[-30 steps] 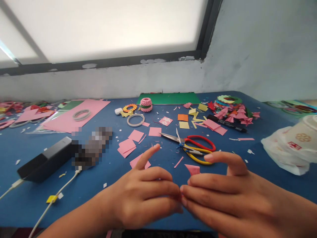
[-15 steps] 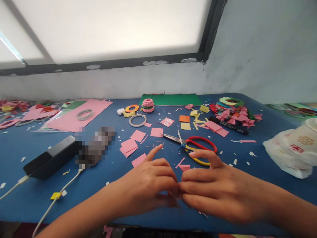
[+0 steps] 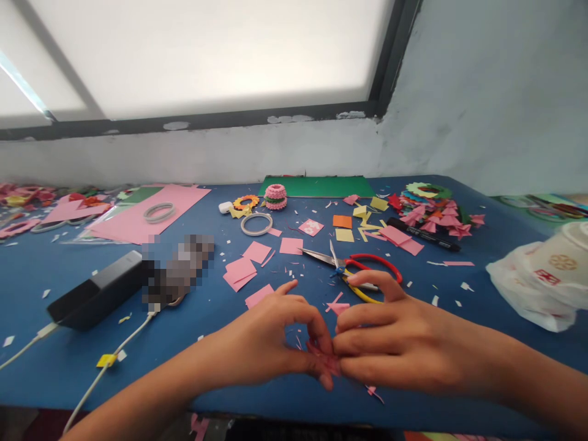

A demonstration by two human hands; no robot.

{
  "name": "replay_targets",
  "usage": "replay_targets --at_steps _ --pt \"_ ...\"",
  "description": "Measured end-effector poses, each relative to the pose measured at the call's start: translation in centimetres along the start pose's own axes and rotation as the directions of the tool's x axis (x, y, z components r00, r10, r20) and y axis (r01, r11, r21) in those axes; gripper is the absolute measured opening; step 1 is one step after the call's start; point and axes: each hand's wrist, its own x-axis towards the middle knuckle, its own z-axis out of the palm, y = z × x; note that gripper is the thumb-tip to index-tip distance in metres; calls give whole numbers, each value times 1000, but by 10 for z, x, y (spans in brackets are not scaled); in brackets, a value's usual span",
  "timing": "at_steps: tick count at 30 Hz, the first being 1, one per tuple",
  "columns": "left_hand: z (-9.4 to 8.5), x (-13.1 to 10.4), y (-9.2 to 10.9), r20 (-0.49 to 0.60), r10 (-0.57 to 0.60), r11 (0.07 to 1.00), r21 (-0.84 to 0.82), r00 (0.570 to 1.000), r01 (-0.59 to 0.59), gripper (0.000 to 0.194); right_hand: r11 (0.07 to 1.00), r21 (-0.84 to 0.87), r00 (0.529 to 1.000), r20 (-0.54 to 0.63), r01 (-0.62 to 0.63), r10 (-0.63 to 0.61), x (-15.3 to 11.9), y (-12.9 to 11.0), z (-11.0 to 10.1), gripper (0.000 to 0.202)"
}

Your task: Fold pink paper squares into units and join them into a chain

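Note:
Between my two hands is a small folded piece of pink paper [image 3: 321,356], mostly covered by fingers. My left hand [image 3: 275,337] pinches it between thumb and bent fingers from the left. From the right, my right hand [image 3: 408,343] presses its fingers against the paper's other side, with the index finger raised and bent. Beyond the right index finger lie open scissors [image 3: 374,260] with red and yellow handles. Several pink paper squares [image 3: 240,269] are spread past my left hand. A small pink scrap [image 3: 339,308] lies close to the right fingers.
Tape rolls [image 3: 256,224], a black marker [image 3: 425,234] and a heap of folded paper pieces [image 3: 436,211] lie farther back. A black box-shaped device [image 3: 98,291] with a white cable [image 3: 98,380] is at left. A white plastic bag [image 3: 528,282] with a cup stands at right.
My left thumb and fingers have parted slightly, so the pink paper between the hands now shows. The raised left finger has dropped a little. The scissors and squares stay in place.

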Motion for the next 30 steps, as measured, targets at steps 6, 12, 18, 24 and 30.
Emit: replay_targets --at_steps 6,12,18,24,30 --pt "1 2 1 22 -131 984 -120 991 133 20 988 149 999 -28 -37 41 -1 5 3 18" --pt "-1 3 -3 16 -226 923 -316 974 219 22 966 239 992 -55 -98 114 -2 13 16 11" --pt "-1 6 -4 -24 -239 790 -586 971 180 17 871 380 893 -194 -313 406 -1 14 25 15" --pt "0 8 -4 -121 -221 832 -540 968 123 19 617 576 710 -87 -536 699 6 5 25 24" --pt "4 10 -6 -183 -289 841 -517 940 158 25 525 640 624 -90 -561 776 9 2 28 26"
